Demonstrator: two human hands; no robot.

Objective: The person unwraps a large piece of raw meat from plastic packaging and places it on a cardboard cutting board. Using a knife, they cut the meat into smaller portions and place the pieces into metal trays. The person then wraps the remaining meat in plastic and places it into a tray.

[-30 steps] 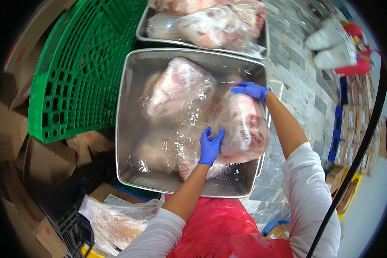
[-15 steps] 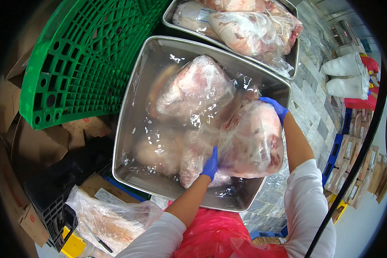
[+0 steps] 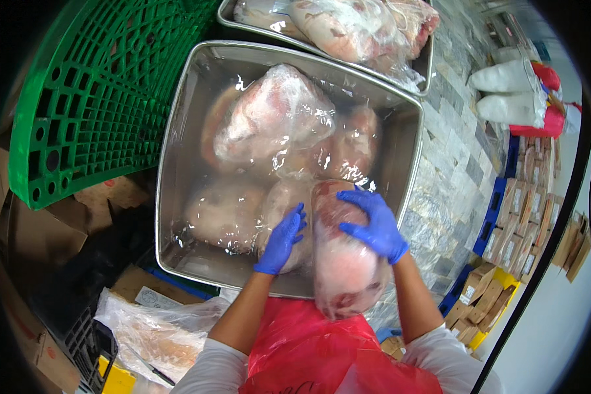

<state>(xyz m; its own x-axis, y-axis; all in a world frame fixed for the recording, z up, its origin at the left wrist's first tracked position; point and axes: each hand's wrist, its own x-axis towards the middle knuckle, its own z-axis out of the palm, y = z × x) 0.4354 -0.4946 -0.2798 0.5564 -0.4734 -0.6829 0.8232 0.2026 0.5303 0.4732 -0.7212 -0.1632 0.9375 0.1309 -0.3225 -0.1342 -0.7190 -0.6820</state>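
Note:
A large piece of plastic-wrapped meat leans over the near rim of a steel tub, its lower end in front of my apron. My right hand, in a blue glove, grips its upper right side with thumb and fingers spread across the wrap. Just left of that piece, my gloved left hand is open above the water, fingers stretched and holding nothing. Cloudy water fills the tub. A big wrapped piece rises out of it at the far left; several other pieces lie lower, partly under water.
Beyond the tub stands a second steel tub with wrapped meat. A green plastic pallet stands upright on the left. Near left lie wrapped meat and a knife. Boxes are stacked at the right on the tiled floor.
The wrapped piece has moved toward me, from above the water to the near rim, and turned. My left hand has let go of it; my right hand has shifted onto its upper side.

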